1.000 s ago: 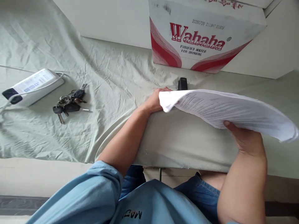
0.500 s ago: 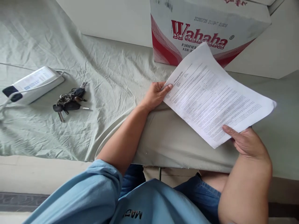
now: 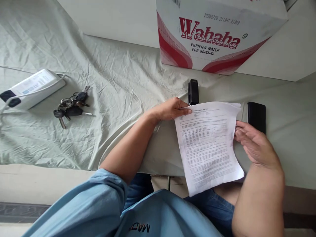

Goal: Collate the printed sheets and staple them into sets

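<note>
The left hand (image 3: 174,110) pinches the top-left corner of printed sheets (image 3: 208,144) over the near edge of the desk (image 3: 291,131), close to a black stapler (image 3: 194,92). The right hand (image 3: 256,143), its grip unclear, meets their right side.

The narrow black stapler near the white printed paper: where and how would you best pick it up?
Probably pinch the narrow black stapler across its long sides, near the middle, coming from above. It lies lengthwise away from the person, so its slim width suits a pinch, while the white printed paper and the person's bare left hand crowd its near end.
</note>
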`<control>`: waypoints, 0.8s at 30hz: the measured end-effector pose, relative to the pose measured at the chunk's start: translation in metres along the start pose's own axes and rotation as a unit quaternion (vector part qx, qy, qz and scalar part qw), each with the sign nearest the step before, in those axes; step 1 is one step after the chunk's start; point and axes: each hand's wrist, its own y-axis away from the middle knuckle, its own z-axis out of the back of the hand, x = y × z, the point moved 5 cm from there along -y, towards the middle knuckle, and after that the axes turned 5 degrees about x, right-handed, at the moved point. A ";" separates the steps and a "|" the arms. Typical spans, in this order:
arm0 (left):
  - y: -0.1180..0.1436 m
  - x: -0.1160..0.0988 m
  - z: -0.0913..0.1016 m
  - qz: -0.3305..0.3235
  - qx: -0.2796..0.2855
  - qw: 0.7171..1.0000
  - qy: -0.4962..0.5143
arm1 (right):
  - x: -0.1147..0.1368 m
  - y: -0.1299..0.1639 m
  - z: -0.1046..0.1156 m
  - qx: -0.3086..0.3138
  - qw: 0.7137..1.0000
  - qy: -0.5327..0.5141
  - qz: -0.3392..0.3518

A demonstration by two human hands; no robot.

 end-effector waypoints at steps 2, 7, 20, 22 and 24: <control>-0.002 0.000 -0.001 0.008 0.007 1.000 -0.017 | -0.004 -0.004 -0.012 0.004 1.000 0.008 0.006; -0.002 0.003 0.002 0.016 -0.042 0.999 -0.007 | -0.012 -0.017 -0.010 -0.052 0.998 0.036 0.019; -0.010 -0.004 -0.002 0.140 -0.170 0.974 -0.044 | -0.028 -0.027 0.014 -0.008 0.995 0.060 -0.082; -0.012 -0.001 -0.001 0.128 -0.205 0.968 -0.071 | -0.030 -0.031 0.014 -0.018 0.995 0.049 -0.082; -0.013 0.004 -0.001 0.114 -0.237 0.960 -0.095 | -0.033 -0.035 0.015 -0.032 0.995 0.043 -0.081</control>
